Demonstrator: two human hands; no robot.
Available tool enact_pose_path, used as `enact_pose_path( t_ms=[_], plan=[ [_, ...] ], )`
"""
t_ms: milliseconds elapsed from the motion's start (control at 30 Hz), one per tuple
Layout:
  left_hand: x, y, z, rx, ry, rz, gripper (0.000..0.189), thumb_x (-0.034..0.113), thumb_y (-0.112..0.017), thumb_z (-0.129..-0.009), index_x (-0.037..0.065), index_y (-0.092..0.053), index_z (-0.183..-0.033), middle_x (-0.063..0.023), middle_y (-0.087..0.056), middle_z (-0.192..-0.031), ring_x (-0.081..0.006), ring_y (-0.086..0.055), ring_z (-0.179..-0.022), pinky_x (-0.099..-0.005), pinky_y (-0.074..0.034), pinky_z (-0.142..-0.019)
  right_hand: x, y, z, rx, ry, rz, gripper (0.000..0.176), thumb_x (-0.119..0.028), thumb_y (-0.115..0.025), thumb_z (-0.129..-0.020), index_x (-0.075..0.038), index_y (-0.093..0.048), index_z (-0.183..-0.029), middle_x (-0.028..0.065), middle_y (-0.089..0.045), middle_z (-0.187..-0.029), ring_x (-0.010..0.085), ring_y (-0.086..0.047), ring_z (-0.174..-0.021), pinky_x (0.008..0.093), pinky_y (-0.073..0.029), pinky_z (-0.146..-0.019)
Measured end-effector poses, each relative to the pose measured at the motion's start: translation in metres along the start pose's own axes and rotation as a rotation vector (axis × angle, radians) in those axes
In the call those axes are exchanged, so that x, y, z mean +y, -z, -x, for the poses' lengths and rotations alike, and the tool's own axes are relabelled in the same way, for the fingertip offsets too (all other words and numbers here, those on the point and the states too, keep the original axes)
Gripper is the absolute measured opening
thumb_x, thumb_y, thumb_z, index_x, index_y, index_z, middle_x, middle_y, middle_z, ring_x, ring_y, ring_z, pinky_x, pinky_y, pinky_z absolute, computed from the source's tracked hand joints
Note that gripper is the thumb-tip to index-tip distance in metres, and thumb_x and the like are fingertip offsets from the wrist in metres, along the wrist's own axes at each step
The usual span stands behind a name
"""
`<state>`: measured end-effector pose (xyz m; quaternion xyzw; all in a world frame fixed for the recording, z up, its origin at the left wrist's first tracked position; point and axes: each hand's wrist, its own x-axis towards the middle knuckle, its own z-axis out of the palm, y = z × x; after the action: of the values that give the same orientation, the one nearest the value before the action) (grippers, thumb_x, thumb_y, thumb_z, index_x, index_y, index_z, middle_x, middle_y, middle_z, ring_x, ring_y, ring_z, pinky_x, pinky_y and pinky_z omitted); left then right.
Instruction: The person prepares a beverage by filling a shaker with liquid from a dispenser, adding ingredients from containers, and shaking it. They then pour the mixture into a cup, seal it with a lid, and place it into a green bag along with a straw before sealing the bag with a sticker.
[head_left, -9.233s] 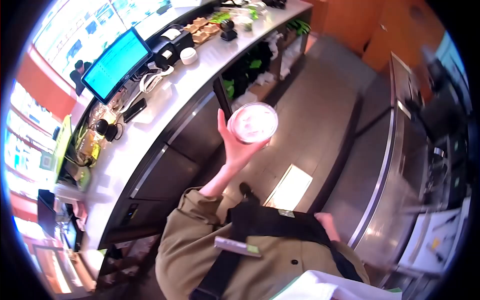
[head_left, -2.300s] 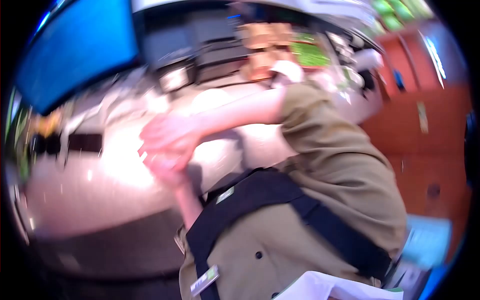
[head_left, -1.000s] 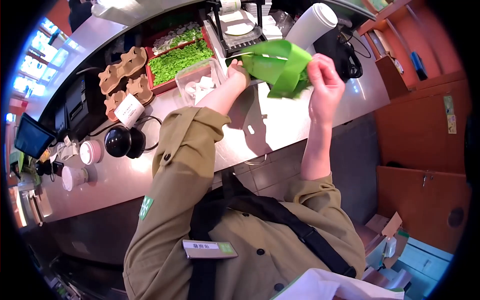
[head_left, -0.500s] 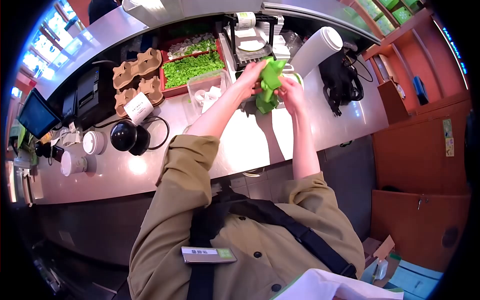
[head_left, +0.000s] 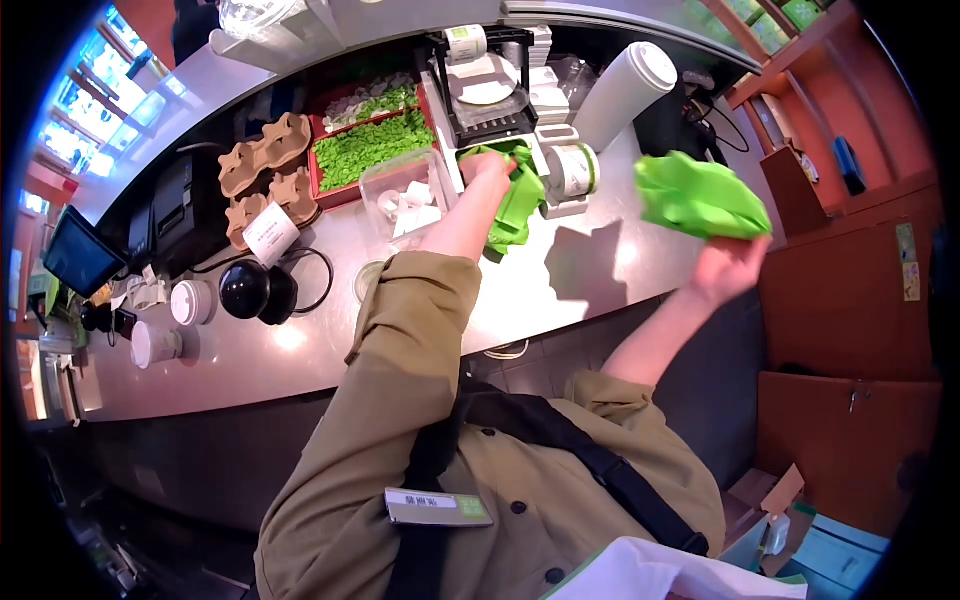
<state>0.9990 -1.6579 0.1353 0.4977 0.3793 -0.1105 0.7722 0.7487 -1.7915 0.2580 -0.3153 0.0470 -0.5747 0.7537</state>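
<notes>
My right hand [head_left: 728, 272] is raised off the counter at the right, its fingers closed on the lower edge of a crumpled bright green fabric bag [head_left: 700, 197]. My left hand [head_left: 487, 170] reaches into a white bin [head_left: 450, 172], closed on more green fabric [head_left: 517, 203] of the same look. That fabric hangs over the bin's front edge; some fingertips are hidden in it. Close by on the right stands a roll of white labels [head_left: 573, 170].
Beside the left forearm is a clear tub [head_left: 402, 195] of white pieces. Farther left are red trays of green pieces [head_left: 372, 150], cardboard cup carriers [head_left: 265, 155], a black scanner [head_left: 250, 288] and lidded cups [head_left: 190, 302]. A tall white cup stack [head_left: 627, 95] leans behind the labels.
My hands have parted. The right one has swung right and toward me with a green bag, which has spread out; the left has lowered into the white bin with the other green fabric.
</notes>
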Motion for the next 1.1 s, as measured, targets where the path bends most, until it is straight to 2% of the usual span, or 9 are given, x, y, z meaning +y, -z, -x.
enact_pose_path(
  t_ms=[67,200,367,433,500,567,767,867,1100],
  plan=[
    [-0.022,-0.005,-0.049,-0.052,-0.087,-0.083,0.039,0.012,-0.054,-0.076,0.000,-0.048,-0.112,-0.0165,-0.053,-0.108,-0.0304,-0.057,-0.086,-0.0433,-0.048,-0.067,-0.031,-0.007,0.006,0.010,0.071,0.017,0.029,-0.021,-0.040,-0.091,0.000,-0.050,-0.109,0.0142,-0.054,-0.111,0.0254,-0.050,-0.105,0.0419,-0.038,-0.092],
    [-0.016,-0.015,-0.057,-0.441,0.044,-0.202,0.012,0.007,-0.049,-0.075,0.002,-0.055,-0.084,-0.0114,-0.056,-0.084,-0.0249,-0.054,-0.070,-0.0337,-0.045,-0.064,-0.021,-0.002,0.021,-0.073,0.104,0.481,0.010,-0.008,-0.045,-0.089,-0.004,-0.051,-0.096,0.0045,-0.056,-0.091,0.0117,-0.055,-0.080,0.0247,-0.046,-0.070],
    [0.028,0.050,0.023,-0.770,-1.131,-1.426,0.038,0.020,-0.054,-0.077,0.001,-0.054,-0.110,-0.0214,-0.059,-0.098,-0.0336,-0.061,-0.081,-0.0419,-0.047,-0.071,0.002,-0.045,0.051,-0.054,0.119,0.652,0.011,-0.013,-0.051,-0.089,-0.003,-0.053,-0.088,-0.0028,-0.051,-0.075,0.0023,-0.045,-0.067,0.0162,-0.037,-0.061],
    [0.065,0.082,0.101,-1.036,-1.099,-0.953,0.029,0.027,-0.058,-0.079,0.000,-0.059,-0.091,-0.0173,-0.062,-0.080,-0.0313,-0.062,-0.071,-0.0395,-0.049,-0.063,-0.008,-0.084,0.077,-0.129,0.236,0.919,0.010,-0.010,-0.051,-0.088,-0.001,-0.053,-0.085,-0.0021,-0.051,-0.075,0.0029,-0.045,-0.066,0.0163,-0.037,-0.060],
    [0.103,0.140,0.177,-1.126,-0.961,-0.654,0.034,0.019,-0.064,-0.077,0.004,-0.054,-0.105,-0.0096,-0.059,-0.077,-0.0170,-0.058,-0.070,-0.0298,-0.047,-0.062,-0.014,-0.120,0.115,-0.220,0.135,0.968,0.009,-0.008,-0.051,-0.087,-0.001,-0.053,-0.083,-0.0013,-0.052,-0.075,0.0035,-0.046,-0.065,0.0166,-0.037,-0.059],
    [0.131,0.205,0.204,-1.008,-1.277,-0.752,0.045,0.013,-0.068,-0.069,0.004,-0.050,-0.109,-0.0083,-0.056,-0.082,-0.0158,-0.056,-0.078,-0.0293,-0.047,-0.066,-0.014,-0.163,0.161,-0.430,-0.035,0.931,0.006,-0.005,-0.053,-0.085,0.000,-0.054,-0.082,-0.0009,-0.053,-0.072,0.0036,-0.046,-0.063,0.0168,-0.037,-0.056],
    [0.230,0.454,0.188,-0.529,-0.929,-0.958,0.041,-0.007,-0.055,-0.066,-0.001,-0.049,-0.107,-0.0107,-0.063,-0.086,-0.0162,-0.062,-0.081,-0.0271,-0.048,-0.072,0.034,-0.251,0.310,-1.701,-0.448,0.316,0.028,-0.010,-0.074,-0.066,-0.005,-0.057,-0.088,0.0064,-0.050,-0.069,0.0157,-0.052,-0.054,0.0260,-0.039,-0.045],
    [0.233,0.580,0.213,-0.141,-0.799,-0.242,0.045,-0.001,-0.047,-0.074,0.002,-0.038,-0.118,-0.0058,-0.058,-0.075,-0.0141,-0.058,-0.066,-0.0245,-0.048,-0.063,0.056,-0.290,0.424,-2.155,-0.292,0.057,0.018,-0.016,-0.067,-0.068,-0.010,-0.058,-0.083,0.0078,-0.046,-0.083,0.0219,-0.053,-0.060,0.0327,-0.043,-0.048],
    [0.221,0.852,0.232,0.060,-0.726,0.472,0.026,0.005,-0.037,-0.080,0.002,-0.051,-0.102,-0.0076,-0.057,-0.089,-0.0123,-0.057,-0.072,-0.0235,-0.048,-0.065,0.112,-0.345,0.777,-2.033,0.203,0.068,0.020,-0.020,-0.068,-0.061,-0.003,-0.064,-0.070,0.0216,-0.043,-0.121,0.0313,-0.040,-0.112,0.0418,-0.033,-0.085]
  ],
)
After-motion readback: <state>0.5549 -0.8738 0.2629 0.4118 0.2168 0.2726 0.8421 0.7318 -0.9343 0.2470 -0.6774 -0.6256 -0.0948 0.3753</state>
